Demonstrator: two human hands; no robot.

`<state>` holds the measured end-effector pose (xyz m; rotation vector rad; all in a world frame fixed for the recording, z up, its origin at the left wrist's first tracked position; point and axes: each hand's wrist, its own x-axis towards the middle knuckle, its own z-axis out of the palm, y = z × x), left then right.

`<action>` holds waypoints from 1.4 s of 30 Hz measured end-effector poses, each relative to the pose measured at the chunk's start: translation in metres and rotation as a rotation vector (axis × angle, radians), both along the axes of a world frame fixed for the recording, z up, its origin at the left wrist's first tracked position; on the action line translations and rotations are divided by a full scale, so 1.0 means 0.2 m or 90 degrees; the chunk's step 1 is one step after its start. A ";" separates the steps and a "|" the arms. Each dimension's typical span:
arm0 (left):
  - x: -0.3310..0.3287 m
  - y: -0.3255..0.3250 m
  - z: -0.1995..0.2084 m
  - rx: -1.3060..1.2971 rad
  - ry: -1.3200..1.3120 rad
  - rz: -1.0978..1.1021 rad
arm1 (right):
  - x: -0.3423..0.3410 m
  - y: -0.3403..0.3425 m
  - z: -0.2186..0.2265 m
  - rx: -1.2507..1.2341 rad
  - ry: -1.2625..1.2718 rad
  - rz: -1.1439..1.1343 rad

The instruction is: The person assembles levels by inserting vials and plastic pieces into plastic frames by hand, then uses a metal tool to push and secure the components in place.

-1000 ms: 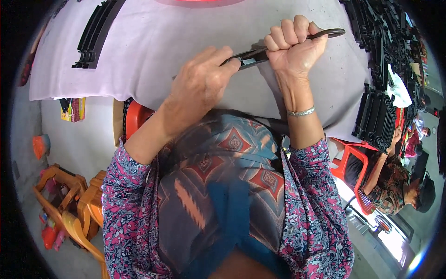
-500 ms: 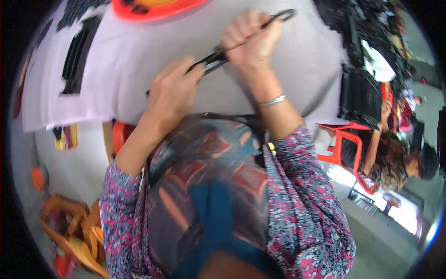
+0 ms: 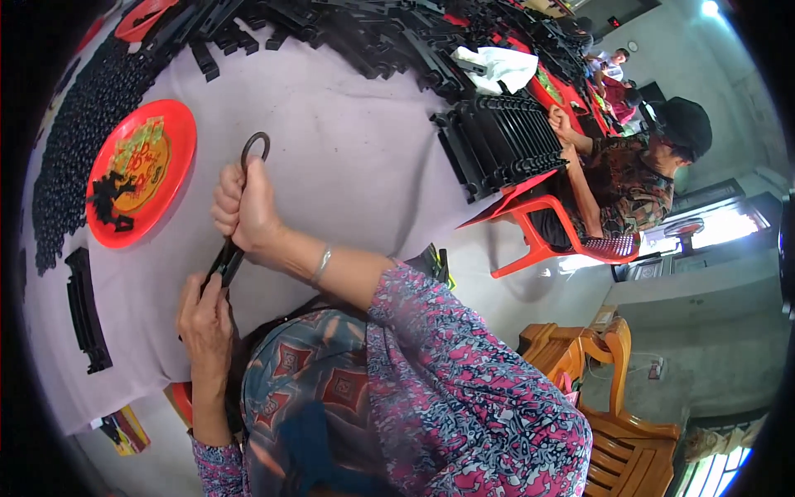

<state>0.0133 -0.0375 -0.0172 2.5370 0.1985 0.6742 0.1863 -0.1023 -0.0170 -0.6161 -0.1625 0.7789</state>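
Observation:
My right hand (image 3: 248, 207) is closed in a fist around a black tool with a looped handle (image 3: 258, 135); the loop sticks out beyond my thumb. Lower and to the left, my left hand (image 3: 205, 327) grips a slim black plastic piece (image 3: 228, 263), which meets the tool between my two hands. My fingers hide how the two join. Both hands are over the cloth-covered table (image 3: 331, 141), close to my body. Left of them, a long black plastic strip (image 3: 83, 311) lies by itself on the cloth.
A red plate (image 3: 184, 132) with small black pieces stands at the left, beside heaped black beads (image 3: 83, 137). Black plastic parts (image 3: 364, 41) lie along the far side. A row of ribbed black parts (image 3: 505, 141) stands at the right, near a seated co-worker (image 3: 638, 174) on a red chair (image 3: 530, 224).
My view has swung right, showing more of the co-worker and the far heap. Both hands now appear further left and lower, with the tool held more upright. Both grips continue.

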 end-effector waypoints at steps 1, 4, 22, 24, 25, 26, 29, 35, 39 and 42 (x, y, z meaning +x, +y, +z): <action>0.00 0.00 0.01 -0.008 0.010 0.004 | 0.00 0.00 0.00 -0.001 -0.003 -0.005; -0.01 0.00 -0.02 -0.004 -0.001 0.010 | -0.01 0.02 0.01 -0.005 0.012 0.003; 0.00 0.01 -0.05 0.036 -0.011 0.004 | 0.01 0.04 0.00 -0.020 -0.004 -0.009; 0.00 0.01 -0.04 0.022 -0.001 0.013 | 0.02 0.05 0.01 -0.032 -0.007 0.002; 0.00 0.01 -0.04 0.018 -0.005 0.012 | 0.03 0.05 0.01 -0.035 -0.001 0.014; 0.01 0.01 -0.05 0.013 -0.009 0.012 | 0.04 0.05 0.02 -0.038 0.005 0.026; 0.02 0.00 -0.01 -0.003 -0.007 0.009 | 0.07 0.03 0.07 -0.064 0.045 0.062; -0.08 0.06 0.09 0.044 0.019 -0.001 | 0.15 -0.13 0.32 -0.416 -0.270 0.287; -0.03 0.10 0.14 0.067 -0.040 -0.120 | 0.18 -0.28 0.32 -0.644 -0.604 0.240; 0.01 0.13 0.21 0.043 -0.046 -0.193 | 0.15 -0.37 0.26 -0.705 -0.688 0.269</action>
